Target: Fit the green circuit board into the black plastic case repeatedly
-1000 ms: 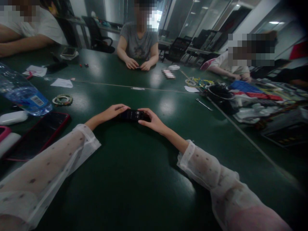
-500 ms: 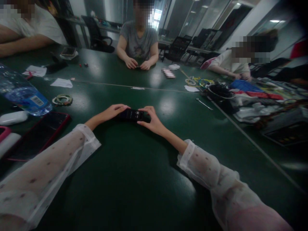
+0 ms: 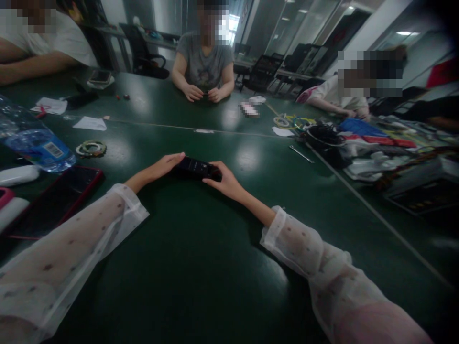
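Between my two hands, low over the green table (image 3: 172, 267), is a small black rectangular object (image 3: 194, 167) with pale markings on its face. It looks like a phone or a slim box; I cannot tell which. My left hand (image 3: 168, 165) grips its left end, the thumb along the top edge and the other fingers hidden. At the opposite end my right hand (image 3: 225, 180) curls round it, thumb at the near side and fingers over the far side.
To the left are a water bottle (image 3: 43, 143), a red-edged phone (image 3: 57, 200), a white case (image 3: 17, 176) and bracelets (image 3: 91, 148). A wrench (image 3: 301, 154) lies right of my hands, before a heap of cables and bags (image 3: 373, 138). Several people sit around the table.
The object's left end has risen a little and its face has tilted. My right fingers have drawn in slightly round its right end. The view has shifted slightly.
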Tool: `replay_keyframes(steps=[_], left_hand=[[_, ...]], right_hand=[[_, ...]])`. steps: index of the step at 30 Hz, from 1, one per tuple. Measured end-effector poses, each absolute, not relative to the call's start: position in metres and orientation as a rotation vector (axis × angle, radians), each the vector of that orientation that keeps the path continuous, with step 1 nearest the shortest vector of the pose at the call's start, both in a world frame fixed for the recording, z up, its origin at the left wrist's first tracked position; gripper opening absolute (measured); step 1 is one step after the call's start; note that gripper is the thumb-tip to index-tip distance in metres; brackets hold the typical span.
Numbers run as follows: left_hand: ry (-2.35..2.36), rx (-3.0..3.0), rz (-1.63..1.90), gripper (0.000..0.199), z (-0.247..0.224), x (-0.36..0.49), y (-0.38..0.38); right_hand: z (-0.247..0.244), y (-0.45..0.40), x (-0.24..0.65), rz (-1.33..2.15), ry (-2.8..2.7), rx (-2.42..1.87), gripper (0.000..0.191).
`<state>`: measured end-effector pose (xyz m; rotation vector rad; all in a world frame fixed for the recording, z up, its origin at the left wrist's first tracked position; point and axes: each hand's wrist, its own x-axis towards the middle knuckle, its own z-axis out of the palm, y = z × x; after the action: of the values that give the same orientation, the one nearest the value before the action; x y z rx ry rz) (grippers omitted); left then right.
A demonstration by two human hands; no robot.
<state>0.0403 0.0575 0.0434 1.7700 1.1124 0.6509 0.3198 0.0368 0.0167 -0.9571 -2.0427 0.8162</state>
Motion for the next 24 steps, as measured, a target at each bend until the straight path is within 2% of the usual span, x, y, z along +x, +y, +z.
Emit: replay_keyframes(steps=[6, 14, 20, 24], left_hand=[[1.124, 1.790, 0.703, 0.084, 0.036, 0.038, 0.061], [1.063, 1.877, 0.777, 0.076, 0.016, 0.031, 0.078], [1.005, 1.992, 0.691, 0.063, 0.021, 0.033, 0.075], [1.006, 2.018, 0.680, 0.060, 0.022, 0.034, 0.073]], right_hand=[[0.023, 0.028, 0.316, 0.766, -1.854, -0.984, 0.057], [0.013, 0.034, 0.318, 0.670, -1.702, -0.917, 0.054], [0.016, 0.024, 0.314, 0.368, -1.696, -0.894, 0.052], [0.019, 0.024, 0.314, 0.310, -1.640, -0.922, 0.051]])
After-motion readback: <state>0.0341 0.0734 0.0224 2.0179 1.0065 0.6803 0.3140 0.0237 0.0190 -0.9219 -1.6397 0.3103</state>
